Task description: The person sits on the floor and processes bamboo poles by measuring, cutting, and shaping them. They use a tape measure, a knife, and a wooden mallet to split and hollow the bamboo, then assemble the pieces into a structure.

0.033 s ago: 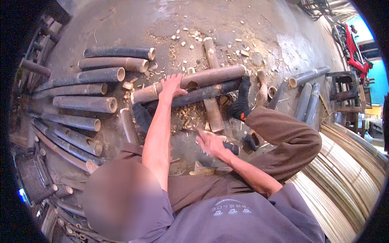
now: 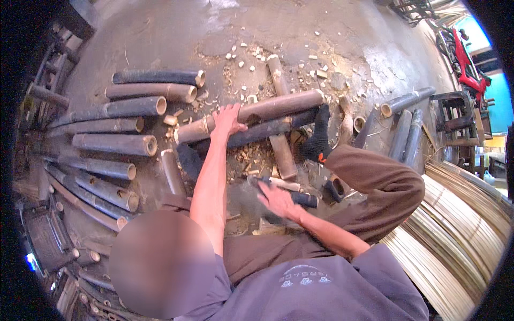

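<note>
1. head view shows the left hand (image 2: 227,120) stretched forward with the arm straight; its palm and fingers are pressed down flat on a long brown bamboo pole section (image 2: 251,113) that lies across the ground.
2. this pole is directly under the hand; it goes out to both sides of the grip, and the longer part is on the right side of it.
3. just behind the grip, nearer to the person, a darker bamboo pole (image 2: 267,130) lies almost parallel and touches the first one.
4. right hand (image 2: 276,200) is low and near the body, well apart from the left hand. it is closed around the dark handle of a chopping knife with a pale blade (image 2: 286,187); the picture is blurred there, so i cannot tell how the fingers sit.
5. a foot in a black sock (image 2: 318,139) rests on the darker pole, to the right of the left hand.
6. to the left of the left hand many grey bamboo tubes (image 2: 115,144) lie in rows.
7. small pale wood chips (image 2: 251,158) are spread on the ground between the two hands.
8. thin yellow bamboo strips (image 2: 455,235) lie in a bundle far to the right of the right hand.
</note>
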Demonstrator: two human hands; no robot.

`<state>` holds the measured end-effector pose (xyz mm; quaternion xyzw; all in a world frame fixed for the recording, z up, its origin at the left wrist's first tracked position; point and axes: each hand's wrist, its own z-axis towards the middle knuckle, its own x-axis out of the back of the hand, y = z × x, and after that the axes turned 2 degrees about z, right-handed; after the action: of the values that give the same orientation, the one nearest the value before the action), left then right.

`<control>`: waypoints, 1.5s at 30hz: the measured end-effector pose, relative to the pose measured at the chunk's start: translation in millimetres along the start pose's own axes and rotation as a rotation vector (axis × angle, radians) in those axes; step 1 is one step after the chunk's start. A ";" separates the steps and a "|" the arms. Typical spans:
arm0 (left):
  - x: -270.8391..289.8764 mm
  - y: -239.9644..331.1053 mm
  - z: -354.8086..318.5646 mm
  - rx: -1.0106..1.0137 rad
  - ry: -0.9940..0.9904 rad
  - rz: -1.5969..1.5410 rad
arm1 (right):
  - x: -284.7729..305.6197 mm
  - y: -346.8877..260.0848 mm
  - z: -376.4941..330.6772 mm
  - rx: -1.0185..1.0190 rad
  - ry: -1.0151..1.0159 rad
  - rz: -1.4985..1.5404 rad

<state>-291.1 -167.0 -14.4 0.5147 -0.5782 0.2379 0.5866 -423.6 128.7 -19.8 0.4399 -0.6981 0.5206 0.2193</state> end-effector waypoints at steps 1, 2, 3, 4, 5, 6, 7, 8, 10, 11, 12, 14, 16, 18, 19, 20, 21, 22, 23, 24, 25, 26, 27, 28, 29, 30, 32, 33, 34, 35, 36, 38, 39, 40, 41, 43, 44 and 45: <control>-4.2 0.7 -4.6 0.013 0.011 -0.004 | -6.6 1.3 -5.9 0.034 -0.018 -0.021; -9.3 1.6 -10.7 0.026 0.020 -0.014 | -11.1 4.0 -11.1 0.063 -0.039 -0.046; -11.1 -1.0 -13.1 -0.001 0.080 -0.033 | -16.5 5.7 -12.0 0.067 -0.074 -0.084; -13.5 -2.9 -15.7 -0.005 0.096 -0.039 | -21.7 9.6 -13.8 0.069 -0.115 -0.123; -12.6 -4.7 -17.1 -0.010 0.113 -0.043 | -21.2 11.2 -15.3 0.096 -0.122 -0.158; -12.5 -4.8 -17.7 -0.016 0.129 -0.046 | -19.6 14.3 -13.6 0.099 -0.105 -0.151; -10.3 -1.7 -19.2 -0.018 0.156 -0.048 | -17.1 17.3 -10.1 0.101 -0.086 -0.143; -6.5 1.5 -19.1 -0.026 0.165 -0.044 | -3.6 10.6 -7.3 0.101 -0.069 -0.134; 2.8 9.8 -15.4 -0.047 0.176 -0.036 | 48.9 11.6 16.1 0.218 0.232 -0.124; 8.4 16.3 -13.0 -0.091 0.232 -0.027 | 92.8 5.9 29.1 0.253 0.460 -0.251; 15.3 22.1 -11.1 -0.138 0.269 -0.032 | 141.3 0.9 38.3 0.277 0.607 -0.334; 28.1 47.1 -1.6 -0.256 0.352 -0.068 | 231.8 -1.2 40.4 0.202 0.627 -0.507; 41.7 87.1 10.5 -0.401 0.492 -0.115 | 300.6 12.4 39.2 0.108 0.500 -0.749; 63.2 124.2 16.7 -0.508 0.632 -0.136 | 357.1 28.5 30.1 0.051 0.337 -0.803; 77.1 146.6 15.6 -0.540 0.698 -0.123 | 383.3 27.4 23.3 -0.022 0.211 -0.738; 90.7 167.6 14.0 -0.569 0.765 -0.110 | 402.2 29.9 14.8 -0.090 0.084 -0.673; 100.2 188.9 13.7 -0.576 0.817 -0.115 | 414.9 42.5 1.0 -0.094 0.188 -0.677; 105.8 208.6 13.6 -0.584 0.865 -0.124 | 424.3 59.5 -17.7 -0.102 0.288 -0.680; 106.2 226.1 12.9 -0.549 0.827 -0.201 | 428.0 82.2 -42.7 -0.110 0.367 -0.679; 104.8 218.0 14.6 -0.507 0.691 -0.247 | 429.0 99.5 -58.3 -0.085 0.454 -0.669; 91.7 205.6 23.0 -0.468 0.552 -0.302 | 425.3 115.2 -79.2 -0.241 0.462 -0.622; 78.3 183.3 30.8 -0.417 0.421 -0.346 | 414.8 127.2 -98.5 -0.381 0.467 -0.569; 53.8 148.3 38.1 -0.359 0.276 -0.325 | 395.7 146.3 -114.5 -0.458 0.504 -0.452; 40.2 115.1 33.6 -0.243 0.075 -0.199 | 369.4 169.0 -130.4 -0.533 0.537 -0.333; 25.3 83.8 25.1 -0.119 -0.130 -0.081 | 336.5 191.1 -143.9 -0.588 0.560 -0.211; 9.4 50.4 14.5 -0.055 -0.253 -0.047 | 305.4 207.1 -155.2 -0.647 0.569 -0.113; -11.5 18.9 -12.6 0.036 -0.350 0.017 | 230.4 242.5 -184.5 -0.780 0.590 0.083; -27.0 22.9 -26.1 0.046 -0.327 0.047 | 198.3 259.9 -202.8 -0.851 0.596 0.155; -34.9 21.9 -39.6 0.063 -0.296 0.092 | 171.2 273.0 -212.8 -0.885 0.596 0.227; -49.2 8.4 -49.4 0.069 -0.185 0.126 | 139.3 276.8 -217.1 -0.921 0.592 0.306; -61.3 -0.4 -55.0 0.065 -0.071 0.159 | 119.2 280.5 -218.0 -0.938 0.585 0.361; -64.0 6.5 -59.4 0.040 0.007 0.161 | 96.6 281.5 -227.2 -0.968 0.596 0.433; -63.7 6.1 -61.5 0.034 0.017 0.154 | 87.8 281.8 -232.7 -0.978 0.607 0.462; -63.9 5.7 -61.8 0.028 0.034 0.142 | 87.5 279.9 -234.4 -0.973 0.616 0.477; -63.4 4.7 -62.1 0.031 0.043 0.123 | 89.5 278.9 -238.4 -0.972 0.624 0.493; -64.2 3.9 -64.0 0.028 0.056 0.082 | 104.2 276.4 -242.5 -0.946 0.651 0.504; -64.8 3.6 -63.4 0.040 0.046 0.095 | 120.4 270.8 -241.7 -0.921 0.668 0.500; -64.9 2.4 -62.9 0.052 0.035 0.108 | 140.7 267.1 -236.7 -0.887 0.682 0.490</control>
<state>-280.0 -90.3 -61.0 0.4936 -0.5885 0.2931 0.5693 -757.3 311.1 30.7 -0.0584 -0.8197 0.3272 0.4665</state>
